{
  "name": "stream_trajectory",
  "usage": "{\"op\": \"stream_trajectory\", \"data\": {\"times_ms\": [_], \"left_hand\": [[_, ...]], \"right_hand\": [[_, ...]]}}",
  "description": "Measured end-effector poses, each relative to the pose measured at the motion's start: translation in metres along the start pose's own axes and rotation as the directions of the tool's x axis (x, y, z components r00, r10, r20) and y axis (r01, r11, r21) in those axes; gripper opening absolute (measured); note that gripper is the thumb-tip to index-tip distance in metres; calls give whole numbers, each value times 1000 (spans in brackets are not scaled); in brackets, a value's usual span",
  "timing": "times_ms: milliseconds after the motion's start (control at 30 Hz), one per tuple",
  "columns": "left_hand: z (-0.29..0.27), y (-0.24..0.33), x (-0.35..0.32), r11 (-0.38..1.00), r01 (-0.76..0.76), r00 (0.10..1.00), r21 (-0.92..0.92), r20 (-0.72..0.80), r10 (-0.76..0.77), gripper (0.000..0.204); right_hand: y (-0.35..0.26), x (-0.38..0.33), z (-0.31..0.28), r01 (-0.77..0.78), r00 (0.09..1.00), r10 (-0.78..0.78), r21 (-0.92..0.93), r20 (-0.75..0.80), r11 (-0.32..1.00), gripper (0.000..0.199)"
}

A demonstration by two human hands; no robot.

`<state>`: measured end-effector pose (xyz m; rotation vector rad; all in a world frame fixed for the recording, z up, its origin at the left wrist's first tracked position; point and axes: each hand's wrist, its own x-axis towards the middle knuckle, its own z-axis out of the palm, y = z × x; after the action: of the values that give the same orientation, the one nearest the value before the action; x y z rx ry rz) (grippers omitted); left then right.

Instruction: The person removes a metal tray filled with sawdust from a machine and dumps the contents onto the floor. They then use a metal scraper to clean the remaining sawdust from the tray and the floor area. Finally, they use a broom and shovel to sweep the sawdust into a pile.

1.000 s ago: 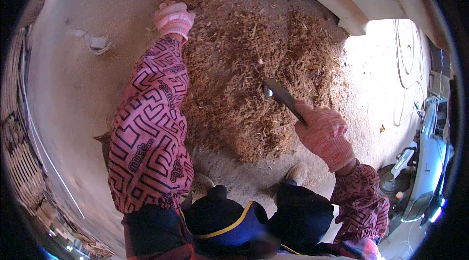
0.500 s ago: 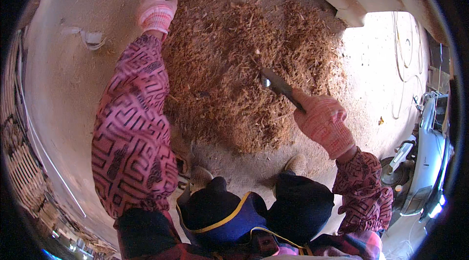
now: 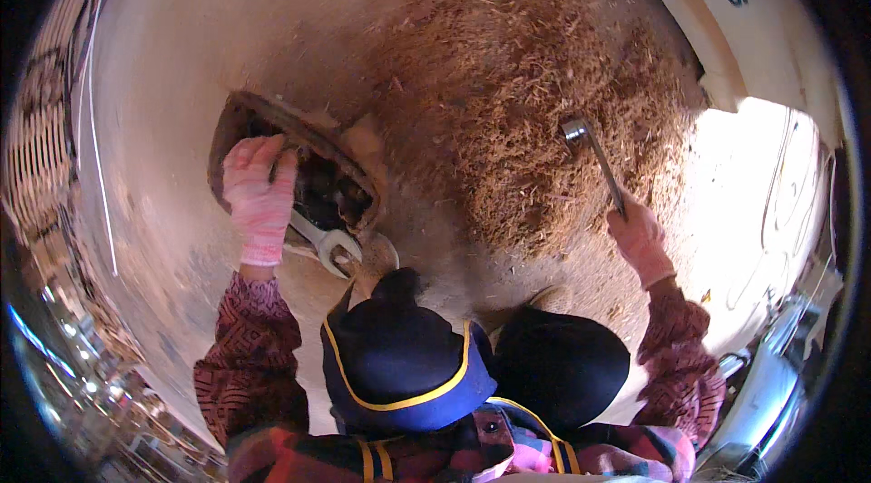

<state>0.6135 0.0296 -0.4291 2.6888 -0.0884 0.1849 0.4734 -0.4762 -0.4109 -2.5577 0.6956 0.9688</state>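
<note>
On the dusty floor, near left: one oval dark tool bag (image 3: 313, 176), open, with the left hand (image 3: 259, 202), pink-gloved, fingers curled over its rim. One spanner (image 3: 325, 247) lay just beside it. To the right: the right hand (image 3: 640, 236), clenched round a ratchet wrench (image 3: 594, 156) above a straw heap (image 3: 535, 111).

Both hands are wearing knitted pink cloth gloves, left (image 3: 260, 202) and right (image 3: 641, 236), matt and slightly fuzzy. The spanner (image 3: 594, 159) in the right hand is showing bare, shiny metal, as is the wrench (image 3: 322, 247) by the left. The pile (image 3: 535, 102) is looking dry, fibrous and rough, the floor (image 3: 172, 84) dusty and matt.
</note>
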Motion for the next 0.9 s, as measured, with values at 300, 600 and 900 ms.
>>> {"op": "stream_trajectory", "data": {"times_ms": [300, 600, 900], "left_hand": [[18, 78, -51, 998, -12, 996, -59, -87, 7, 62], [-7, 56, -57, 988, 70, 995, -137, -58, -79, 54], [19, 73, -41, 987, -46, 998, -153, 37, 52, 50]], "right_hand": [[-171, 60, -15, 518, 851, -514, 3, -108, 855, 46], [-187, 86, 32, 520, 850, -527, -195, 19, 831, 44], [38, -80, 33, -75, 997, 77, 171, -3, 982, 51]]}}
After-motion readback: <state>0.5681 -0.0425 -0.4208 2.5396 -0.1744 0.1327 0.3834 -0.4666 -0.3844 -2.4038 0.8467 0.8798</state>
